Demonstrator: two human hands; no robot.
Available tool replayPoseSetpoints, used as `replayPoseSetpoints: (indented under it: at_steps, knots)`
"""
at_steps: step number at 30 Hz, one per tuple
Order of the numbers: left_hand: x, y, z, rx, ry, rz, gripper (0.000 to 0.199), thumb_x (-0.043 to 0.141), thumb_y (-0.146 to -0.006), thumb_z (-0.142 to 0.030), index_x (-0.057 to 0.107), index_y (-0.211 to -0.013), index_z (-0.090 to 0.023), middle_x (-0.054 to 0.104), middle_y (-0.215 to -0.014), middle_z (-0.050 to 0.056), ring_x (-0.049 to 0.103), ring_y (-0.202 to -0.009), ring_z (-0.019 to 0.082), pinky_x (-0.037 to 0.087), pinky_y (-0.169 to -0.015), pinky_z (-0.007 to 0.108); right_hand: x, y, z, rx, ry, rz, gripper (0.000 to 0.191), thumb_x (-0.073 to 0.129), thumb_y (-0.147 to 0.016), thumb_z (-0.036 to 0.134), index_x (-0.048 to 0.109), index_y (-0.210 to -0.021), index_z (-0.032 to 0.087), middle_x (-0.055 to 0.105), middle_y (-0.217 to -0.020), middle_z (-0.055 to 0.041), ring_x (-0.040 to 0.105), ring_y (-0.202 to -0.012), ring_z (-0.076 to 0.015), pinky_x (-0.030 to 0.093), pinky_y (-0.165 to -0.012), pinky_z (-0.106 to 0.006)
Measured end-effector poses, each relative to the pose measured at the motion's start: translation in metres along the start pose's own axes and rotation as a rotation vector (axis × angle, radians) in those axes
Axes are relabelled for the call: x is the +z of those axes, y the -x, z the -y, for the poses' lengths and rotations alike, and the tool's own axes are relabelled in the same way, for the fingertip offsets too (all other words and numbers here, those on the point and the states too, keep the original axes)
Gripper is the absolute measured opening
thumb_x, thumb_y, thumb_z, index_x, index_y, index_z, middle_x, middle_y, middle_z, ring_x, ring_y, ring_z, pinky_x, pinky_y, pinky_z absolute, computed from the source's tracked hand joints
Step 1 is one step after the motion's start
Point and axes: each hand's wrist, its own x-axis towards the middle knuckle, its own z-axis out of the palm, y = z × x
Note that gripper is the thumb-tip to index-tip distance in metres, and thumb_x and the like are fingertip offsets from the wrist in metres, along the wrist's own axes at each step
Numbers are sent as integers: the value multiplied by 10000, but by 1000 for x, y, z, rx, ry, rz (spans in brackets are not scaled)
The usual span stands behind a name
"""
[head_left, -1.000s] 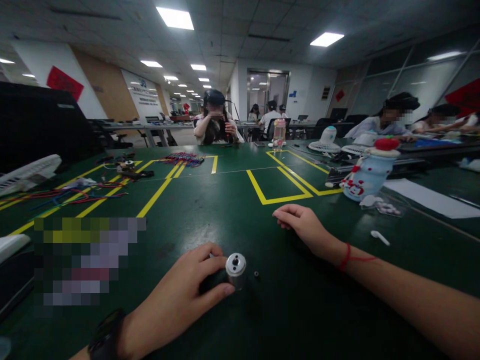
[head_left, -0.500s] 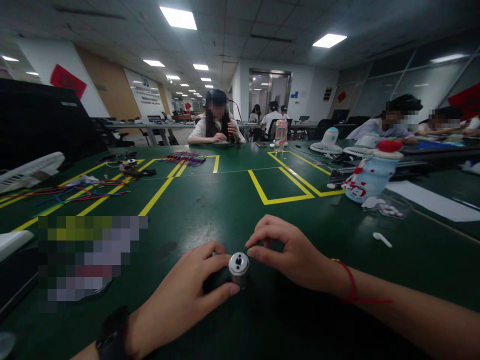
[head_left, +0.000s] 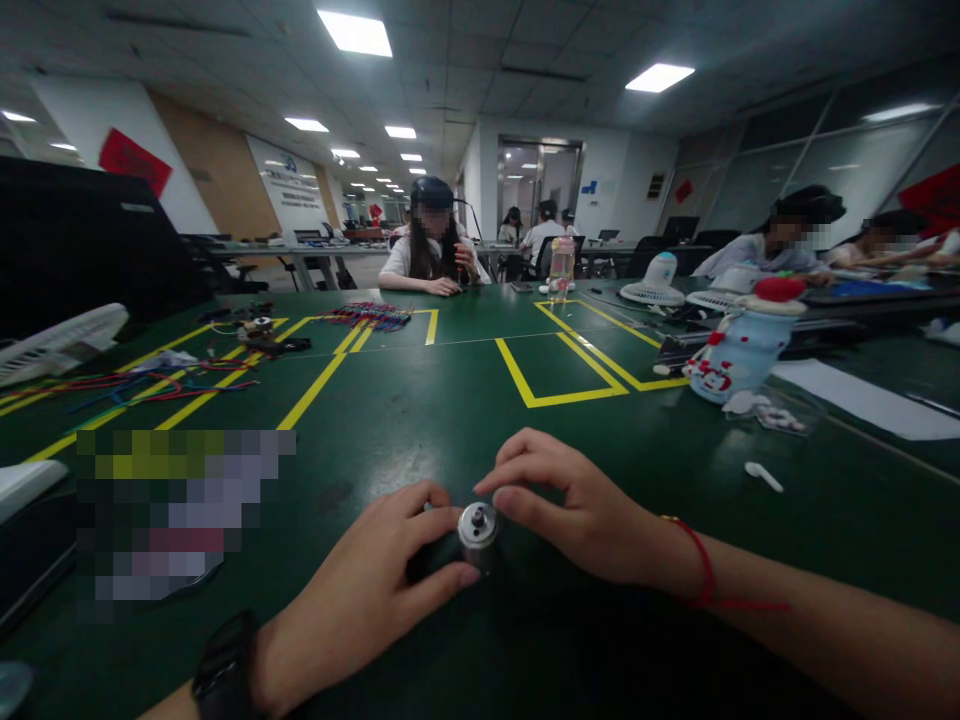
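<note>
A small silver cylinder that looks like an electric motor (head_left: 478, 540) stands upright on the green table in front of me. My left hand (head_left: 390, 555) is closed on its left side, with the thumb low at the front and a finger by the upper rim. A small metal piece with a dark centre (head_left: 478, 518) sits in the middle of its top face. At the upper right of the motor hovers my right hand (head_left: 559, 500), its index finger and thumb apart and close to the rim. Nothing shows between those fingers; I cannot tell whether they touch the motor.
Coloured wires (head_left: 172, 380) lie at the left, and a wire bundle (head_left: 367, 316) farther back. A blurred-out item (head_left: 180, 520) is left of my left hand. To the right are a light-blue bottle (head_left: 746, 350), white paper (head_left: 862, 400) and a white earbud (head_left: 763, 477). A person sits opposite.
My right index finger has moved slightly left over the motor's back rim. A small metal piece now shows on the top face, where a dark centre showed before. My left hand stays put.
</note>
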Motion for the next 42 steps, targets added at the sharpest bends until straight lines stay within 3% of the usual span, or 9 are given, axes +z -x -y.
replayPoseSetpoints:
  at_steps: [5, 8, 11, 16, 22, 25, 30, 36, 42]
  knots:
    - [0, -3, 0, -7, 11, 12, 159, 603, -901, -365, 605, -1042, -291, 549, -1083, 9, 534, -965, 224, 424, -839, 356, -28, -1, -45, 261, -17, -257, 350, 464, -926, 402, 694, -842, 152, 608, -749, -23, 540, -678, -121, 418, -625, -256]
    - [0, -6, 0, -8, 13, 18, 166, 598, -903, -360, 607, -1050, -284, 546, -1098, 15, 535, -973, 225, 429, -847, 360, -41, -2, -76, 410, -35, -326, 399, 483, -896, 454, 680, -785, 126, 594, -675, -23, 516, -599, -116, 400, -565, -255]
    - [2, -8, 1, -2, 16, 11, 175, 591, -906, -364, 610, -1056, -274, 547, -1113, 25, 535, -978, 229, 433, -857, 368, -45, -1, -93, 427, -36, -337, 444, 458, -893, 492, 671, -800, 114, 595, -676, -29, 514, -585, -115, 404, -556, -257]
    - [3, -8, 1, 6, 26, 23, 156, 584, -914, -356, 603, -1048, -279, 546, -1100, 23, 534, -969, 228, 431, -850, 375, -34, 1, -74, 363, 25, -242, 352, 521, -881, 425, 681, -749, 141, 620, -709, -27, 543, -663, -135, 418, -635, -281]
    - [5, -3, 7, 6, 14, 10, 148, 607, -900, -344, 599, -1032, -279, 552, -1076, 21, 533, -958, 231, 428, -827, 364, 4, -1, -22, 5, 83, -71, 154, 628, -837, 298, 673, -929, 182, 591, -985, -48, 558, -905, -143, 451, -795, -277]
    - [10, -2, 9, 18, 4, -10, 174, 608, -898, -360, 590, -1052, -282, 550, -1102, 25, 531, -975, 238, 419, -845, 378, 16, -1, -11, -46, 68, -58, 123, 664, -815, 287, 686, -904, 204, 546, -1080, -48, 537, -1019, -151, 426, -908, -298]
    - [7, -6, 1, 13, 6, 10, 155, 598, -906, -352, 600, -1045, -281, 559, -1071, 20, 538, -951, 228, 424, -827, 360, 0, 3, -12, 10, 26, -132, 115, 639, -840, 292, 678, -896, 199, 573, -1030, -36, 551, -955, -141, 447, -844, -285]
    - [5, -10, -4, 3, 19, 25, 159, 600, -903, -344, 615, -1047, -279, 560, -1074, 25, 536, -948, 225, 431, -828, 348, -21, 17, -33, 32, 182, 257, 129, 702, -780, 323, 731, -868, 233, 576, -1057, -42, 532, -1012, -183, 402, -914, -367]
    - [9, -16, -4, -8, 24, 32, 152, 598, -903, -347, 626, -1036, -279, 557, -1066, 24, 535, -946, 225, 432, -829, 350, -23, 21, -43, 17, 229, 284, 137, 702, -777, 326, 740, -893, 262, 581, -1077, -41, 523, -1008, -193, 377, -921, -404]
